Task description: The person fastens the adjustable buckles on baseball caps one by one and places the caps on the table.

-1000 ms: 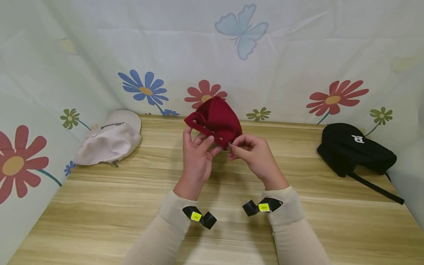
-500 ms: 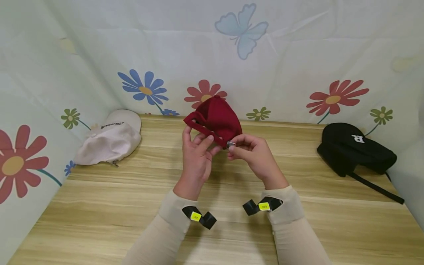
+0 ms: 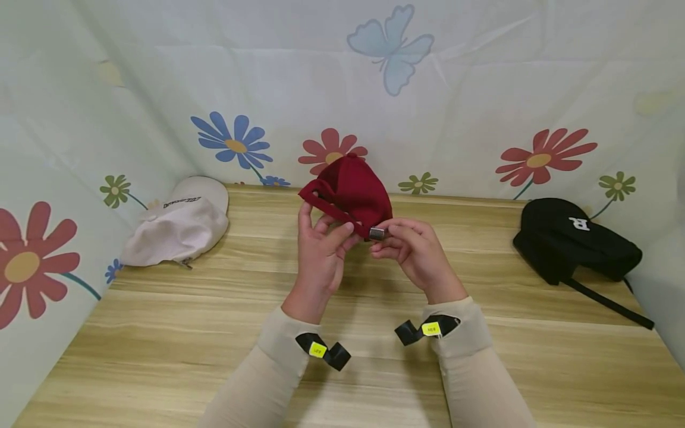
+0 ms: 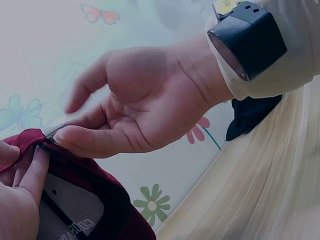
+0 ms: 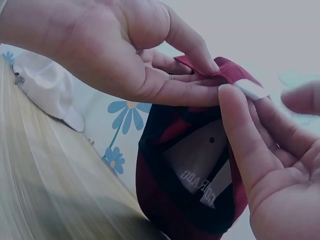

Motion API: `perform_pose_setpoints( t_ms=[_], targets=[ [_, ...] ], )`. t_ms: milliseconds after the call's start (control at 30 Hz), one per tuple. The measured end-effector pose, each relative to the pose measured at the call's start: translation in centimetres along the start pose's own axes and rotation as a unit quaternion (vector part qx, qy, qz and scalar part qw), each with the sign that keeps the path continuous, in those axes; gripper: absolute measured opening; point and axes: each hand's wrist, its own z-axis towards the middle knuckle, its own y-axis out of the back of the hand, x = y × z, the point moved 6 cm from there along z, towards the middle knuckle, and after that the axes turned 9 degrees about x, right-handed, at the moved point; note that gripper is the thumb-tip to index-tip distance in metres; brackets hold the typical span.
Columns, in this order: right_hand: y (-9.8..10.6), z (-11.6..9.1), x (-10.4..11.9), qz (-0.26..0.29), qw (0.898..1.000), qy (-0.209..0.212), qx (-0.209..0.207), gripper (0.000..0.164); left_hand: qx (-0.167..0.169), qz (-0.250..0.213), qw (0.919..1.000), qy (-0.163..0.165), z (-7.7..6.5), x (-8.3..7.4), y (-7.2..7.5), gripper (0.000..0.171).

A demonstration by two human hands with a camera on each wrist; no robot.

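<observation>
A dark red baseball cap is held up above the table, its back opening turned toward me. My left hand grips the back strap at the cap's lower edge, thumb in front and fingers behind. At the right end of that strap sits a small metal buckle. My right hand holds the buckle with curled fingers, and its thumb stands off the buckle in the right wrist view. Pale lettering shows inside the cap, beyond a dark sweatband.
A pale pink-white cap lies at the back left of the wooden table. A black cap with a white letter lies at the right, its loose strap trailing forward. A flowered cloth stands behind and at both sides.
The right thumb has moved back from the strap end, so the metal buckle shows in full. The left hand and the cap have stayed almost still.
</observation>
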Motion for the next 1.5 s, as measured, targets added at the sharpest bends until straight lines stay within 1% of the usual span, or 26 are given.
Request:
perform_pose_setpoints(
  t_ms=[100,233,367,467,567,700,867,1000,1100,1300,1500],
  targets=[
    [0.1,0.0,-0.3,0.028,0.999,0.004,0.022,0.018,0.004,-0.005,1.0,-0.001,0.0,0.1,-0.1,0.07],
    [0.4,-0.1,-0.6,0.036,0.999,0.003,0.037,0.017,0.005,-0.014,0.9999,-0.003,0.0,0.1,-0.1,0.07],
    [0.6,0.0,-0.8,0.042,0.998,-0.003,0.043,0.018,0.004,-0.016,0.9999,-0.003,0.0,0.2,-0.2,0.069],
    [0.6,0.1,-0.9,0.032,0.999,-0.006,0.042,0.02,0.002,-0.019,0.9998,-0.003,-0.1,0.2,-0.1,0.07],
    [0.6,0.2,-0.9,0.016,0.999,-0.007,0.032,0.019,-0.001,-0.018,0.9998,-0.002,-0.1,0.2,-0.1,0.07],
    [0.6,0.3,-0.9,-0.024,1.0,-0.013,0.011,0.013,-0.001,-0.017,0.9998,-0.003,-0.1,0.2,-0.1,0.07],
    [0.5,0.2,-0.8,-0.073,0.997,-0.024,-0.006,0.004,0.004,-0.024,0.9997,-0.007,-0.2,0.3,-0.2,0.069],
    [0.2,0.2,-0.6,-0.102,0.994,-0.028,-0.012,0.008,0.005,-0.028,0.9996,-0.003,-0.2,0.4,-0.2,0.066],
    [0.0,0.1,-0.3,-0.107,0.994,-0.025,-0.015,0.01,0.005,-0.025,0.9997,0.004,-0.2,0.5,-0.2,0.063],
    [-0.3,0.1,0.1,-0.091,0.996,-0.009,-0.011,0.01,0.003,-0.025,0.9996,0.013,-0.2,0.4,-0.2,0.063],
    [-0.2,0.1,0.3,-0.082,0.997,0.005,-0.007,0.004,-0.005,-0.031,0.9994,0.016,-0.2,0.3,-0.1,0.062]
  ],
)
